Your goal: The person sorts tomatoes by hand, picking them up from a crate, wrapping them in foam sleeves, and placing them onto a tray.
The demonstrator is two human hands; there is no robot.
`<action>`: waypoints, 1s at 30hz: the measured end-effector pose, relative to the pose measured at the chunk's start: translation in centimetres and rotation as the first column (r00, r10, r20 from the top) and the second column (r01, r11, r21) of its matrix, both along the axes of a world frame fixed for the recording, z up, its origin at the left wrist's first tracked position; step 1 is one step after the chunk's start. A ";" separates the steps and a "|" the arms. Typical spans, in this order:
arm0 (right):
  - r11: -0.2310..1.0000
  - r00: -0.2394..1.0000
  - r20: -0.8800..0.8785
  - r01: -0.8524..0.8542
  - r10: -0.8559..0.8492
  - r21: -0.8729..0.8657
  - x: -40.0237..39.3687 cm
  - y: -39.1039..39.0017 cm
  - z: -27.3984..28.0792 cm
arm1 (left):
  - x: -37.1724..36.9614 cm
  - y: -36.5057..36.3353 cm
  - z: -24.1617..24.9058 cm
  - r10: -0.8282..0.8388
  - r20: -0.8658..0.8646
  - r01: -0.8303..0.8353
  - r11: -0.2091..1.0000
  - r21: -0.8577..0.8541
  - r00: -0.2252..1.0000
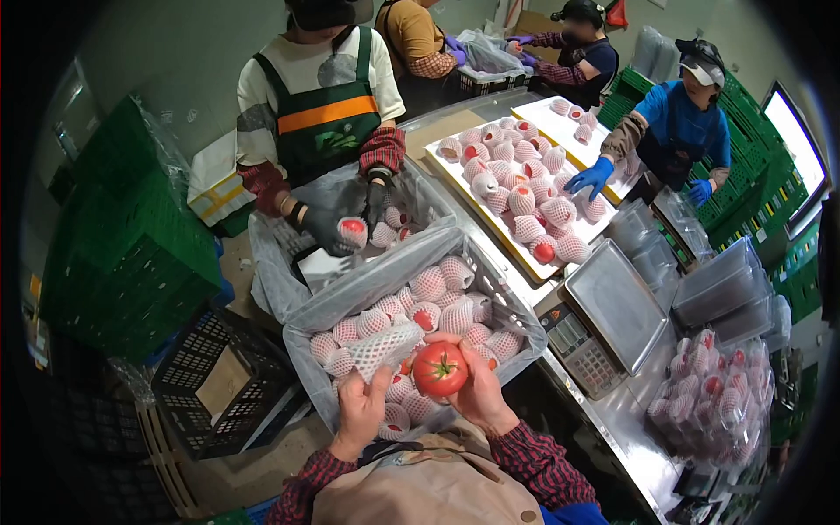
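While the right hand (484, 391) cups a red tomato (440, 368), fingers curled partly open, the left hand (360, 409) pinches a white foam net (385, 347). Both are above netted tomatoes in a lined crate (320, 390).

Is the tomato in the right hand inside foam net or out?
Out: the tomato shows bare skin; the left hand holds a foam net beside it.

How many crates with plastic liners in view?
3. One nearest crate, heaped with net-sleeved tomatoes; one middle crate just beyond it, before the green-aproned co-worker; one back crate, top centre. Others may be hidden.
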State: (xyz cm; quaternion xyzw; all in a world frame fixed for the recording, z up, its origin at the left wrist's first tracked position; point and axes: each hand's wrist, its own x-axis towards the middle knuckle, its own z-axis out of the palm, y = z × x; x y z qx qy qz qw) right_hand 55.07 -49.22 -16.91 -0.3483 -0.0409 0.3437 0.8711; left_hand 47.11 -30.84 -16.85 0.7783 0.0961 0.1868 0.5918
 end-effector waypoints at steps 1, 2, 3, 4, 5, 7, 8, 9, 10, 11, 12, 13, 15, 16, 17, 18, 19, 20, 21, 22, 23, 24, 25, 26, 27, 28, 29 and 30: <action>1.000 1.000 -0.002 0.000 0.000 0.000 0.0 0.0 -0.2 | -0.2 -0.1 -0.1 -0.031 0.011 0.031 0.999 0.029 0.999; 1.000 0.999 0.052 -0.005 0.006 -0.017 0.1 0.1 -0.5 | -0.3 -0.2 -0.1 -0.030 0.009 0.030 0.999 0.030 0.999; 0.999 0.994 0.108 -0.009 0.013 -0.034 0.1 0.1 -0.7 | -0.3 -0.3 -0.1 -0.042 0.017 0.040 0.996 0.079 0.999; 0.999 0.994 0.106 -0.010 0.014 -0.033 0.1 0.1 -0.7 | -0.4 -0.4 -0.2 -0.053 0.025 0.050 0.990 0.129 0.998; 1.000 0.988 0.151 0.001 0.003 -0.030 0.0 0.2 -0.7 | -0.7 -0.2 -0.7 -0.053 0.023 0.050 0.990 0.130 0.998; 1.000 0.981 0.195 0.013 -0.008 -0.024 -0.1 0.4 -0.5 | -0.9 0.1 -1.3 -0.129 0.005 0.125 0.969 0.212 0.992; 0.999 0.974 0.225 0.035 -0.032 -0.009 -0.1 0.5 -0.4 | -0.6 -0.1 -0.8 -0.128 0.003 0.125 0.969 0.213 0.992; 0.998 0.966 0.254 0.057 -0.056 0.006 -0.1 0.6 -0.4 | -0.2 -0.5 0.0 -0.138 0.083 0.116 0.966 0.231 0.987; 0.998 0.966 0.252 0.056 -0.056 0.006 -0.1 0.6 -0.4 | 0.1 -0.8 0.7 -0.148 0.163 0.105 0.963 0.247 0.975; 0.996 0.972 0.223 0.085 -0.077 -0.029 -0.2 0.6 -0.5 | 0.0 -0.7 0.8 -0.147 0.161 0.104 0.963 0.247 0.976; 0.992 0.976 0.194 0.112 -0.098 -0.065 -0.3 0.7 -0.7 | -0.2 -0.7 0.8 -0.183 0.136 0.138 0.947 0.291 0.974; 0.992 0.977 0.191 0.110 -0.096 -0.066 -0.3 0.6 -0.7 | -0.3 -0.6 0.8 -0.218 0.110 0.171 0.927 0.334 0.970; 0.999 0.998 0.057 0.021 -0.023 0.040 0.0 0.4 -0.7 | -0.2 -0.8 0.6 -0.234 0.116 0.181 0.919 0.350 0.965; 0.999 0.998 0.055 0.020 -0.023 0.040 -0.1 0.4 -0.9 | -0.1 -1.0 0.6 -0.253 0.126 0.191 0.910 0.368 0.959; 0.999 0.999 -0.022 0.026 -0.025 0.020 -0.1 0.4 -1.1 | 0.0 -1.2 0.6 -0.253 0.125 0.192 0.910 0.367 0.959; 1.000 0.995 -0.099 0.030 -0.030 -0.001 -0.2 0.4 -1.4 | 0.1 -1.4 0.6 -0.262 0.117 0.211 0.919 0.333 0.958; 1.000 0.994 -0.101 0.030 -0.030 -0.002 -0.3 0.4 -1.6 | 0.2 -1.5 0.6 -0.272 0.110 0.230 0.926 0.299 0.956; 1.000 0.992 -0.124 0.015 -0.012 0.020 -0.3 0.3 -1.7 | 0.3 -1.6 0.7 -0.273 0.108 0.231 0.926 0.299 0.956; 0.999 0.989 -0.145 0.000 0.007 0.043 -0.4 0.2 -1.8 | 0.5 -1.6 0.8 -0.278 0.112 0.238 0.929 0.283 0.954; 0.999 0.989 -0.146 0.001 0.006 0.043 -0.4 0.1 -1.8 | 0.5 -1.6 0.9 -0.283 0.115 0.244 0.932 0.268 0.952; 1.000 0.987 -0.161 -0.018 0.022 0.024 -0.4 0.0 -1.7 | 0.6 -1.6 1.1 -0.284 0.114 0.246 0.932 0.268 0.952; 0.999 0.984 -0.175 -0.037 0.038 0.005 -0.5 -0.1 -1.6 | 0.6 -1.6 1.3 -0.296 0.091 0.269 0.936 0.228 0.951; 0.999 0.984 -0.176 -0.036 0.037 0.006 -0.6 0.2 -1.0 | 0.6 -1.6 1.5 -0.307 0.067 0.290 0.938 0.188 0.949; 0.994 0.978 -0.203 0.028 -0.049 -0.107 -0.7 0.9 0.0 | 0.6 -1.9 1.6 -0.308 0.066 0.291 0.938 0.188 0.949; 0.972 0.966 -0.220 0.087 -0.136 -0.220 -0.7 1.3 0.5 | 0.5 -2.4 1.6 -0.296 0.055 0.301 0.946 -0.118 0.954; 0.972 0.966 -0.221 0.087 -0.136 -0.220 -0.7 1.1 0.4 | 0.4 -2.7 1.6 -0.287 0.041 0.277 0.868 -0.413 0.957; 0.976 0.978 -0.186 0.054 -0.094 -0.213 -0.8 0.9 0.4 | 0.4 -2.5 1.4 -0.287 0.040 0.277 0.868 -0.412 0.957; 0.978 0.987 -0.151 0.020 -0.053 -0.208 -0.8 0.8 0.3 | 0.4 -2.3 1.1 -0.302 0.052 0.295 0.861 -0.413 0.952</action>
